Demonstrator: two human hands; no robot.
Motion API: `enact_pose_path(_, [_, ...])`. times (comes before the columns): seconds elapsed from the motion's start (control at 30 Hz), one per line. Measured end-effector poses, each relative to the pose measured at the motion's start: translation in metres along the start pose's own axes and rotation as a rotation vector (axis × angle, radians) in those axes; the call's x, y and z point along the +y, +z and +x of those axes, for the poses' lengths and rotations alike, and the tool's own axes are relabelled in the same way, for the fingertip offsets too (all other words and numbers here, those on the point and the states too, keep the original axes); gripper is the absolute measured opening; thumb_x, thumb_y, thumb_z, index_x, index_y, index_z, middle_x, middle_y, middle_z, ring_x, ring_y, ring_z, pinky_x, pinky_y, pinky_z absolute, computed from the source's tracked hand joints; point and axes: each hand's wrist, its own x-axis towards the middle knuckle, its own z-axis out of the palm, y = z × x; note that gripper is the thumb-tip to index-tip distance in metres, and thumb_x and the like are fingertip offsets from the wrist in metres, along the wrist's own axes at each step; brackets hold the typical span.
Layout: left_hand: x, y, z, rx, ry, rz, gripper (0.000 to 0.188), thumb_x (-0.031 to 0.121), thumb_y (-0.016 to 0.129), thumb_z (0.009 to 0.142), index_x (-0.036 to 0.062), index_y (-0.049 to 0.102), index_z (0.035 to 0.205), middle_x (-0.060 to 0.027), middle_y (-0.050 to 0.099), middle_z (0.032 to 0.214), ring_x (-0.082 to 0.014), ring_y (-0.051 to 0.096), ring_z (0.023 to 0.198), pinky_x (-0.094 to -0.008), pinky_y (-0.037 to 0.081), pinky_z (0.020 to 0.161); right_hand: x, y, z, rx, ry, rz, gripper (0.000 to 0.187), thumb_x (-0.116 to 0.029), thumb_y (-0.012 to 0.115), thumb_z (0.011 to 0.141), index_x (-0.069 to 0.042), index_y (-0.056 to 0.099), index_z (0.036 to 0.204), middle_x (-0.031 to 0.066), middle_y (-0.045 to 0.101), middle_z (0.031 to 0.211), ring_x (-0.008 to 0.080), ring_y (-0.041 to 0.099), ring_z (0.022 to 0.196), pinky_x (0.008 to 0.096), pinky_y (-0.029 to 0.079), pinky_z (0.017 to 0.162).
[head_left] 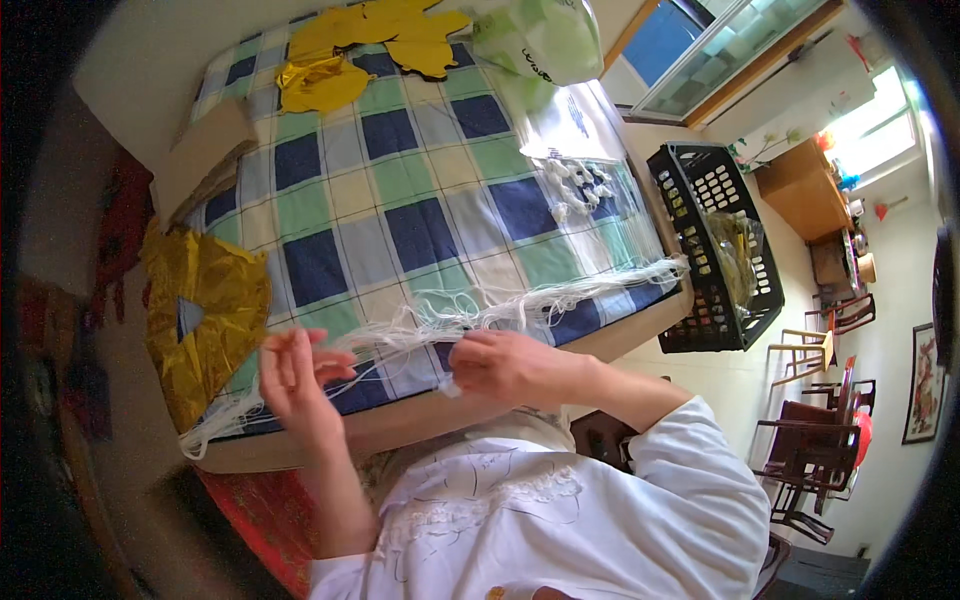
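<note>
A long bundle of loose white strings [580, 292] lies across the near side of a checked cloth in blue, green and white [400, 172]. My left hand [295, 372] is at the left part of the bundle, fingers apart, with nothing visible in it. Close to the middle of the strings, my right hand [505, 366] has its fingers curled in a pinch, apparently on white string; the fingertips are partly hidden. Just below them a small white bit [450, 386] shows. Knotted white strings [575, 188] rest farther back on the right.
Gold foil sheets [215, 310] lie left of my left hand, with more gold foil [320, 82] at the far side. A light plastic bag [540, 40] sits far right. Beside the right edge stands a black plastic crate [700, 300]. Dark chairs [805, 440] are farther right.
</note>
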Motion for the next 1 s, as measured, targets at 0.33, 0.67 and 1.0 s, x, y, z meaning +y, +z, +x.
enact_pose_path(0.33, [-0.03,0.011,-0.001,-0.892,-0.769,-0.39,0.015,0.013,0.063,0.088,0.0017,0.063,0.097,-0.0089,0.066,0.087,-0.0196,0.065,0.077,-0.03,0.055,0.061,-0.005,-0.04,0.003,0.191,0.049,0.192,0.011,-0.008,0.062,0.083,-0.006,0.058,0.093,0.0047,0.06,0.092,0.0232,0.06,0.082,0.0322,0.049,0.07])
enact_pose_path(0.67, [0.007,0.032,-0.023,-0.615,1.107,0.788,0.022,0.005,0.071,0.071,0.0064,0.066,0.092,-0.0062,0.062,0.098,-0.0205,0.061,0.084,-0.0299,0.052,0.068,0.0,0.007,0.002,0.126,0.768,1.863,0.013,-0.016,0.057,0.093,-0.003,0.058,0.094,0.0006,0.06,0.083,0.0084,0.058,0.073,0.0208,0.047,0.065])
enact_pose_path(1.0, [-0.008,0.046,-0.02,-0.337,0.583,0.638,0.022,-0.005,0.069,0.074,0.0025,0.062,0.094,-0.0087,0.065,0.082,-0.0198,0.063,0.073,-0.0299,0.052,0.067,-0.021,0.013,0.006,0.428,0.738,1.314,0.012,-0.009,0.061,0.089,0.0,0.062,0.096,0.0053,0.064,0.092,0.0124,0.06,0.079,0.0256,0.05,0.072])
